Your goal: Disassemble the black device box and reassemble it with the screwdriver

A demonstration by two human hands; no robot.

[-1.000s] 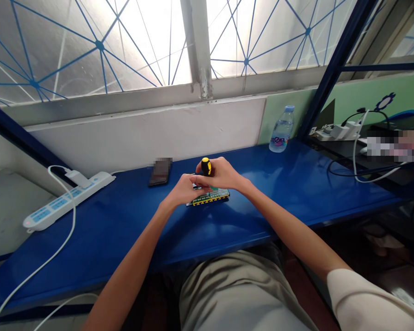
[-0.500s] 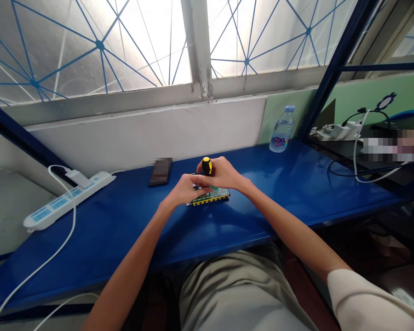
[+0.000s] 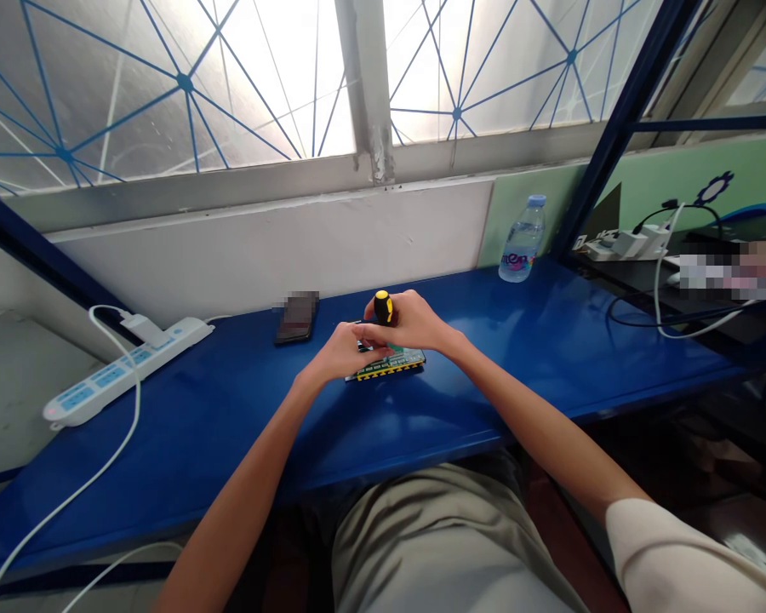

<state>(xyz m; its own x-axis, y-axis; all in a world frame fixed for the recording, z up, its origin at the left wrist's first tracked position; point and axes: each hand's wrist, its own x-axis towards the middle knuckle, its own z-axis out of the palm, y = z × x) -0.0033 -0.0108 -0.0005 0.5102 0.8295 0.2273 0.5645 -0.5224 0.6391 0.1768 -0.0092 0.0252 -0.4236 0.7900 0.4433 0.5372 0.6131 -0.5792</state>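
Head view. Two hands are held close together above a board (image 3: 394,367) on a blue desk (image 3: 230,417). Right hand (image 3: 416,320): fingers closed around a screwdriver (image 3: 384,308), whose black-and-yellow handle stands nearly upright over the board; its shaft and tip are hidden. Left hand (image 3: 342,351): at the board's left end, fingers extended beneath the right hand and over the board's upper face. Whether the left hand grips the board or merely rests on it cannot be told. The board lies flat, its near edge toothed in yellow and facing the person. Behind the hands and to their left lies a phone (image 3: 299,322), partly blurred. Farther left, a white strip (image 3: 118,379) rests on the desk, with a plug (image 3: 145,330) seated in it and a cable (image 3: 139,396) crossing it. At right rear, a capped bottle (image 3: 522,240) stands upright.
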